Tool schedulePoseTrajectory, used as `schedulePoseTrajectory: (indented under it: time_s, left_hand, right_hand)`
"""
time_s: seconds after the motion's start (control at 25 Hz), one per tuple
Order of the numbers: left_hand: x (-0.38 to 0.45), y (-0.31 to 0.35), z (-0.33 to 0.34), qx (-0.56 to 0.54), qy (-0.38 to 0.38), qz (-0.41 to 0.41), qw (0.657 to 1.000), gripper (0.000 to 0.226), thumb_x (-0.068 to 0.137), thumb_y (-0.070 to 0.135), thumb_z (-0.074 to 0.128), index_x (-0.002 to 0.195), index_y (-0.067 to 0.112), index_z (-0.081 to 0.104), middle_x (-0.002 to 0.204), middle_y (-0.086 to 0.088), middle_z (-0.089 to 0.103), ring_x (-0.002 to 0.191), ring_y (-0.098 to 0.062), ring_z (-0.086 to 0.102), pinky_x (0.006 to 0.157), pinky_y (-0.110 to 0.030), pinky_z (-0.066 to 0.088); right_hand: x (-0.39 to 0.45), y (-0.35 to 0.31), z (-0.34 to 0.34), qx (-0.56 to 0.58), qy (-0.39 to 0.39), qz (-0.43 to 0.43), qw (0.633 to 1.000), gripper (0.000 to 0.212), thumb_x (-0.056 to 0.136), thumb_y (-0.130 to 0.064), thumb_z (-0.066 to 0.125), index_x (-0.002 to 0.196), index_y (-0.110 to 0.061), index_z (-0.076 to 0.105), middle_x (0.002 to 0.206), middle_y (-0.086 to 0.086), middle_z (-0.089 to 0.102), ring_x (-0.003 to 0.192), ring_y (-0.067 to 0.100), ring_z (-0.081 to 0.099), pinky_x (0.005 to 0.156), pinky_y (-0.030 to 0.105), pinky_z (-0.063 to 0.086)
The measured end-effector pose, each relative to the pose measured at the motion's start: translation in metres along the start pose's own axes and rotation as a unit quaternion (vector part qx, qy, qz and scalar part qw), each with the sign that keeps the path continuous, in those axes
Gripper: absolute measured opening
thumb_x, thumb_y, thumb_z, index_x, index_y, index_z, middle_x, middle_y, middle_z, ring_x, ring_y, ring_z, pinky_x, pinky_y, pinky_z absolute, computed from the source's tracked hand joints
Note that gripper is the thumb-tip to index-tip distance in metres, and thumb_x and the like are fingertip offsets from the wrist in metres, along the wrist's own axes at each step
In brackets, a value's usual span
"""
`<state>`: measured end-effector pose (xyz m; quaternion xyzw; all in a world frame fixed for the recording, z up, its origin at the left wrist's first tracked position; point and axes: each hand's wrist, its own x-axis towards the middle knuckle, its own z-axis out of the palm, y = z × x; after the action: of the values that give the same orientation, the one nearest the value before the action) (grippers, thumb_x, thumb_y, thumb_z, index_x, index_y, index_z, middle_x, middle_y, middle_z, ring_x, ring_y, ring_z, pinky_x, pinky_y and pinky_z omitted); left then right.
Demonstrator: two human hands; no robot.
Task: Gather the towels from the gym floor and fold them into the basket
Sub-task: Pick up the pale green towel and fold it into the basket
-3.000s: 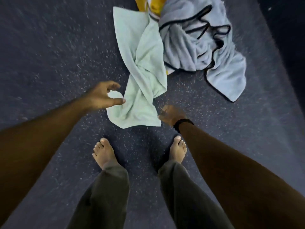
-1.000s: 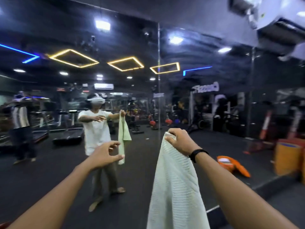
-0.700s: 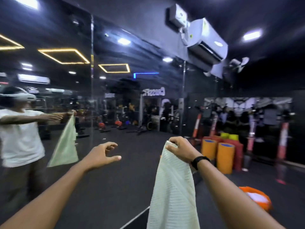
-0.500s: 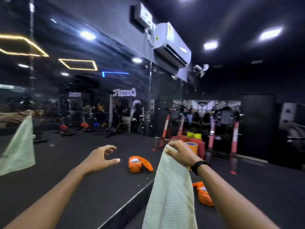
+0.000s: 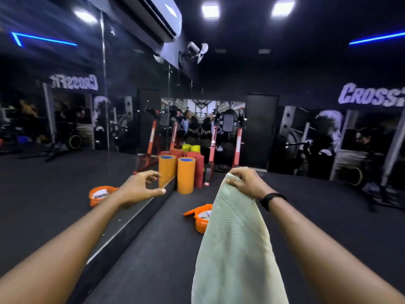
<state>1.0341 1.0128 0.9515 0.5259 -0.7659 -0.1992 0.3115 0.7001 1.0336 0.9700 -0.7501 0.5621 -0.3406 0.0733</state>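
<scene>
A pale green towel [image 5: 234,242] hangs straight down in front of me, and my right hand [image 5: 244,182] grips its top corner at chest height. A black band sits on that wrist. My left hand [image 5: 140,188] is held out to the left of the towel, fingers loosely curved with thumb and forefinger apart, holding nothing. On the dark floor beyond the towel stands an orange basket [image 5: 198,218] with something white inside; the towel covers its right part. The other towels are out of view.
A mirror wall runs along the left, its base [image 5: 122,224] meeting the floor, and it reflects the basket [image 5: 99,195]. Orange rolls [image 5: 186,175] and red rolls [image 5: 199,170] stand upright by the mirror ahead. Red rack posts [image 5: 213,145] rise behind them.
I have risen from the floor with the green towel in my right hand; my left hand let go of it. The view swung right along the mirror until the basket came ahead.
</scene>
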Motion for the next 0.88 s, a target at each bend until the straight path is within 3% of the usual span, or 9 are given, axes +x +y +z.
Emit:
schedulePoseTrajectory:
  time_s: [0.16,0.36,0.52,0.76,0.88]
  left_hand:
    - [0.116,-0.011,0.028,-0.014,-0.025,0.023,0.999,0.056,0.077,0.034,0.077,0.127,0.021,0.056,0.116,0.005,0.058,0.106,-0.01,0.054,0.09,-0.022,0.04]
    - [0.262,-0.006,0.063,-0.03,-0.055,0.048,0.997,0.059,0.076,0.034,0.079,0.129,0.019,0.056,0.123,-0.001,0.059,0.113,-0.016,0.056,0.095,-0.03,0.047]
    - [0.351,-0.004,0.111,-0.016,-0.071,0.07,0.995,0.057,0.078,0.033,0.077,0.129,0.019,0.055,0.122,0.0,0.058,0.114,-0.015,0.054,0.099,-0.03,0.045]
    - [0.495,-0.017,0.191,-0.006,-0.062,0.056,0.996,0.058,0.079,0.033,0.076,0.13,0.018,0.054,0.128,-0.004,0.058,0.117,-0.016,0.054,0.096,-0.027,0.044]
    - [0.563,-0.012,0.22,0.002,-0.063,0.033,0.997,0.058,0.079,0.035,0.076,0.13,0.019,0.054,0.129,-0.003,0.057,0.116,-0.016,0.054,0.094,-0.027,0.045]
  right_hand:
    - [0.065,0.062,-0.009,-0.011,0.015,0.036,0.999,0.02,0.089,-0.024,0.063,0.07,-0.019,0.061,0.065,-0.006,0.054,0.062,0.004,0.045,0.059,0.026,0.038]
    - [0.146,0.132,-0.027,-0.017,0.044,0.07,0.996,0.019,0.089,-0.023,0.065,0.076,-0.009,0.065,0.067,-0.004,0.055,0.063,0.005,0.046,0.06,0.025,0.037]
    - [0.204,0.204,-0.031,-0.026,0.072,0.079,0.994,0.021,0.086,-0.022,0.069,0.075,-0.005,0.067,0.064,-0.001,0.055,0.06,0.004,0.044,0.055,0.017,0.034]
    - [0.307,0.343,-0.029,-0.005,0.073,0.073,0.995,0.018,0.086,-0.023,0.069,0.073,-0.011,0.068,0.064,-0.006,0.058,0.059,0.0,0.047,0.053,0.013,0.036]
    - [0.367,0.404,-0.033,-0.001,0.025,0.073,0.997,0.022,0.085,-0.023,0.07,0.07,-0.008,0.067,0.065,-0.006,0.058,0.057,-0.001,0.048,0.052,0.011,0.036]
